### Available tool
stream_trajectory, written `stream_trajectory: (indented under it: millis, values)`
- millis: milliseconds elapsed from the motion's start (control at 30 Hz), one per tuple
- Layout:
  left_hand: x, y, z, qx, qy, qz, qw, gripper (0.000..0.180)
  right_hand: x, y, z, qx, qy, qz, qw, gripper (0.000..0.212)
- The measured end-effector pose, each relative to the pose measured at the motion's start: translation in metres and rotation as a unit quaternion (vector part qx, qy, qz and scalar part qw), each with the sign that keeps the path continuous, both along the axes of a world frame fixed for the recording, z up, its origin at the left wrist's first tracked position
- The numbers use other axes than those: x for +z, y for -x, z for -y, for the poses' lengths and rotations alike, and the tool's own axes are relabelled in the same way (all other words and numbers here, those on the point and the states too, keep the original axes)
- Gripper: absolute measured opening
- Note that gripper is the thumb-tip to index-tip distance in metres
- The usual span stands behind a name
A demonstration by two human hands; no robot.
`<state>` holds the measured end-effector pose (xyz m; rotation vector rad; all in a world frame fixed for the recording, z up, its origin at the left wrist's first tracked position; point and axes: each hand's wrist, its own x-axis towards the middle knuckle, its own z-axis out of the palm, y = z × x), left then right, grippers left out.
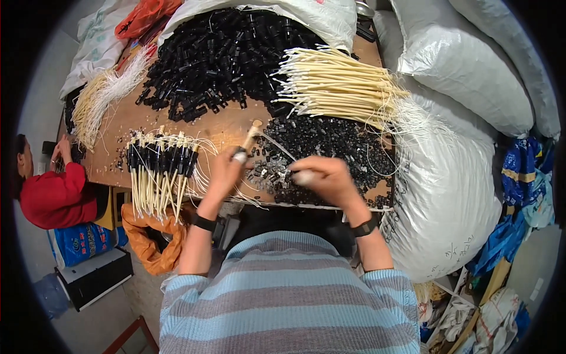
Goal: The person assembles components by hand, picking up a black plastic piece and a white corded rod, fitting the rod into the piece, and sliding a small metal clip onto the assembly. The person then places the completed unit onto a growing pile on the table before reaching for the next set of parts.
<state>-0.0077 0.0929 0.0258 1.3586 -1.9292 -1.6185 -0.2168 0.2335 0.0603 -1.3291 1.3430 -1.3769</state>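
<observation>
- The left hand (223,171) is closed around a cream tube (249,140); the tube's long axis slants up and to the right, its free end pointing away from the person.
- The right hand (328,177) pinches something small at its fingertips; what exactly, I cannot tell.
- The two hands sit near each other above the near edge of the bench (224,127), the right fingertips aimed leftward at the tube's lower end.
- Small black pieces (330,147) lie just beyond the right hand.
- Finished tubes with black caps (160,168) lie left of the left hand.

Even bright light, soft shadows, fisheye bend + dark vignette at edges.
</observation>
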Motion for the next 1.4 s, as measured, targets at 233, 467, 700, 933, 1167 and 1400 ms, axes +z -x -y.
stream_trajectory:
  millis: [233,467,700,933,1167,1400]
  values:
    - [0.012,0.026,-0.027,-0.066,0.096,0.001,0.993,0.025,-0.027,-0.035,0.002,-0.098,-0.045,-0.267,0.958,0.020]
    - [0.003,0.011,-0.033,-0.123,0.319,0.032,0.939,0.036,-0.030,-0.040,0.003,-0.156,-0.024,-0.348,0.924,0.015]
    - [0.004,0.016,-0.036,-0.181,0.322,0.032,0.929,0.038,-0.033,-0.039,0.005,-0.124,-0.022,-0.345,0.930,0.014]
    - [0.012,0.023,-0.035,-0.228,0.268,0.023,0.936,0.044,-0.032,-0.040,0.001,-0.072,-0.039,-0.236,0.968,0.019]
    - [0.010,0.021,-0.028,-0.153,0.267,-0.114,0.945,0.030,-0.030,-0.040,0.001,-0.077,-0.053,-0.305,0.948,0.017]
    - [0.010,0.013,-0.033,-0.130,0.309,-0.224,0.915,0.023,-0.035,-0.041,-0.004,-0.067,-0.021,-0.144,0.987,0.017]
